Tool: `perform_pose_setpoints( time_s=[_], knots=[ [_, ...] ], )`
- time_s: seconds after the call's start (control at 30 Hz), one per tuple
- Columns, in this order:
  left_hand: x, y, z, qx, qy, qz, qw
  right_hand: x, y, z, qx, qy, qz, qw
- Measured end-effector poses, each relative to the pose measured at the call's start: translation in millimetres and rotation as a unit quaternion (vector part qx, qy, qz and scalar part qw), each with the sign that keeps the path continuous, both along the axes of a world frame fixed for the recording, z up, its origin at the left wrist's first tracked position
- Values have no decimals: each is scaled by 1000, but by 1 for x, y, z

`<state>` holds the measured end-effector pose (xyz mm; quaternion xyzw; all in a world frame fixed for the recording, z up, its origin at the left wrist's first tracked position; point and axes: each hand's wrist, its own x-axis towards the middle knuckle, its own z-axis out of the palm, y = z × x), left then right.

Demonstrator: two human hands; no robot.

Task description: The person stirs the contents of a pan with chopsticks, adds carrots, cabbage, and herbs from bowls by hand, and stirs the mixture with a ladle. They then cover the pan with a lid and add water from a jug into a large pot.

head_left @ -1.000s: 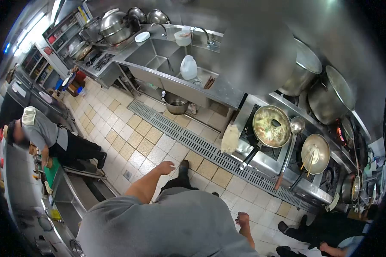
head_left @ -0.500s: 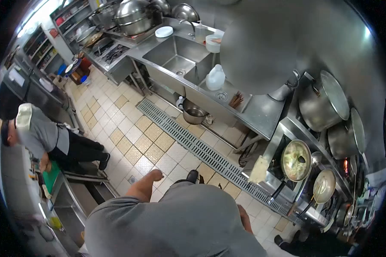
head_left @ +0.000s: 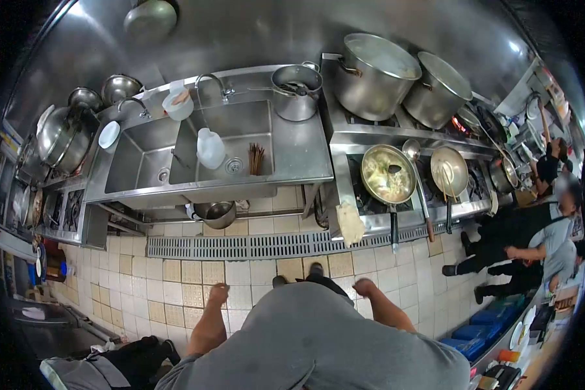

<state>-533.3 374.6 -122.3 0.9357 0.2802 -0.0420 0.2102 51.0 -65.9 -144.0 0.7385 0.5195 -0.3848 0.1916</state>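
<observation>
My left hand hangs low over the tiled floor, its fingers curled in with nothing seen in them. On the other side of my body, my right hand is likewise loosely closed and apart from everything. Ahead of it stands the stove, where a frying pan holds pale food in liquid with a dark utensil in it. A second pan has chopsticks resting in it. Between the pans lies a ladle, its long handle pointing toward me. A pale cloth drapes over the stove's front edge.
A double steel sink holds a white plastic jug and a bundle of brown sticks. Large stockpots stand behind the pans. A floor drain grate runs along the front. Co-workers stand at right; another person is at lower left.
My view has swung to the right, so the stove now sits nearer the middle and people at right show. My right hand has come into clear view. Neither hand has taken anything.
</observation>
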Motion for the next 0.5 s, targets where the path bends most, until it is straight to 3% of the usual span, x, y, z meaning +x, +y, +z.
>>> perform_pose_setpoints(
  time_s=[0.03,0.07,0.2,0.27,0.33,0.37,0.4,0.47,0.5],
  knots=[
    [19,-18,17,-121,123,119,978,-4,-7,14,-87,66,-139,984],
    [54,-35,71,-369,135,370,842,-9,-14,29,-166,98,-277,941],
    [66,-47,84,-276,163,233,918,-9,-58,15,-106,211,-400,886],
    [57,-35,76,-256,174,237,921,-3,-56,2,61,364,-478,797],
    [58,-10,105,-262,147,267,916,-9,0,-7,-80,218,-254,939],
    [59,11,108,-232,133,309,913,-7,17,-9,21,127,43,991],
    [62,29,108,-204,117,348,908,-9,31,-10,22,132,45,990],
    [78,70,127,-194,-25,388,901,-21,64,-1,193,50,-118,973],
    [88,93,135,-208,-107,419,877,-20,92,23,133,143,-208,958]
  ],
)
